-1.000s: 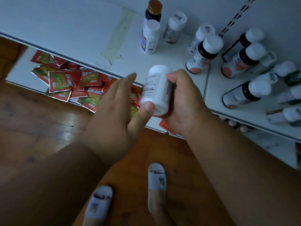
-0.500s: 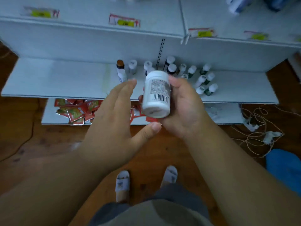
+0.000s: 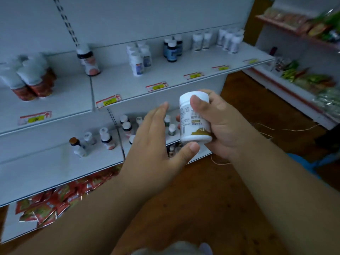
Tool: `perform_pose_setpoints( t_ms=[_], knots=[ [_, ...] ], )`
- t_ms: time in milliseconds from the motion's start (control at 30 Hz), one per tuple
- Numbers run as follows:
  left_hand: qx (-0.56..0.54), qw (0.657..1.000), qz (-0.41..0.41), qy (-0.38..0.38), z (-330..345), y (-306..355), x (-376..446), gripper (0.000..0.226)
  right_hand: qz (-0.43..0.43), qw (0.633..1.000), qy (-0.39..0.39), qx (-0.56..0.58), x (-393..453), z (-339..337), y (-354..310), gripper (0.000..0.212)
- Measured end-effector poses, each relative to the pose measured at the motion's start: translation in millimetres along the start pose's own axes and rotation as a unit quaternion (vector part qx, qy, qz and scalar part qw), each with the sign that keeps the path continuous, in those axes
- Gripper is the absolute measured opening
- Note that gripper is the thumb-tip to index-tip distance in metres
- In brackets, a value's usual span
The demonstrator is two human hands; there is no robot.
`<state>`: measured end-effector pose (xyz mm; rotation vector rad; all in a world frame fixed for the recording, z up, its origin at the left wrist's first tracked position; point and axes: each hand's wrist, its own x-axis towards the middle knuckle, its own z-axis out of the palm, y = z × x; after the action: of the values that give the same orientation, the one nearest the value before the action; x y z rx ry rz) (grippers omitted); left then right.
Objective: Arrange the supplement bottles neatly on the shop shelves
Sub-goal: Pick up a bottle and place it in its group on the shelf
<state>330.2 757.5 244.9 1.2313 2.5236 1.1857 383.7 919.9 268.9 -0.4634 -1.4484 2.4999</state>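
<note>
My right hand (image 3: 222, 124) grips a white supplement bottle (image 3: 195, 129) with a printed label, held upright in front of the shelves. My left hand (image 3: 156, 144) is beside it with fingers straight, its thumb tip touching the bottle's base. The upper shelf (image 3: 128, 85) carries grouped bottles: red-labelled ones (image 3: 31, 80) at left, white ones (image 3: 138, 59) in the middle, dark blue ones (image 3: 173, 48) and more white ones (image 3: 230, 39) to the right. The lower shelf (image 3: 46, 162) holds several scattered small bottles (image 3: 108, 138), partly hidden behind my hands.
Red sachets (image 3: 47, 205) lie piled on the bottom shelf at left. Another shelf unit with green and red packets (image 3: 312, 80) stands at the right. A thin cord (image 3: 276, 128) trails over the wooden floor (image 3: 211, 208). Price tags (image 3: 108, 102) line the shelf edge.
The view has lifted from the lower shelf and floor to the upper shelves and swung right. The right hand has turned the bottle upright; the left hand stays next to it.
</note>
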Motion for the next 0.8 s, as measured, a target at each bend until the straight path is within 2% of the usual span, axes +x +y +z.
perform_pose_setpoints(
  t_ms=[100,167,333,467,567,667,800],
  knots=[
    [-0.007,0.999,0.015,-0.028,49.6,44.7,27.9,0.1,-0.016,0.997,0.05,-0.052,-16.6,-57.1,-31.9,0.029],
    [-0.013,0.999,0.022,-0.046,77.6,68.4,43.6,0.101,-0.018,0.995,0.079,-0.062,-21.7,-95.4,-48.8,0.012],
    [0.017,0.997,0.016,-0.072,121.6,90.6,104.2,0.099,-0.053,0.985,0.101,-0.131,5.2,-153.5,-98.2,0.021],
    [0.035,0.998,-0.002,-0.057,139.6,83.8,187.3,0.1,-0.064,0.977,0.087,-0.184,67.1,-176.4,-142.9,0.033],
    [0.048,0.997,0.019,-0.062,152.7,77.5,252.2,0.104,-0.082,0.97,0.112,-0.198,115.3,-197.6,-167.5,0.035],
    [0.064,0.993,0.026,-0.096,173.2,69.9,308.2,0.104,-0.081,0.954,0.141,-0.251,156.1,-222.5,-186.8,0.036],
    [0.092,0.99,0.04,-0.096,200.9,50.8,368.6,0.106,-0.088,0.919,0.171,-0.345,213.1,-253.6,-209.9,0.035]
  ],
)
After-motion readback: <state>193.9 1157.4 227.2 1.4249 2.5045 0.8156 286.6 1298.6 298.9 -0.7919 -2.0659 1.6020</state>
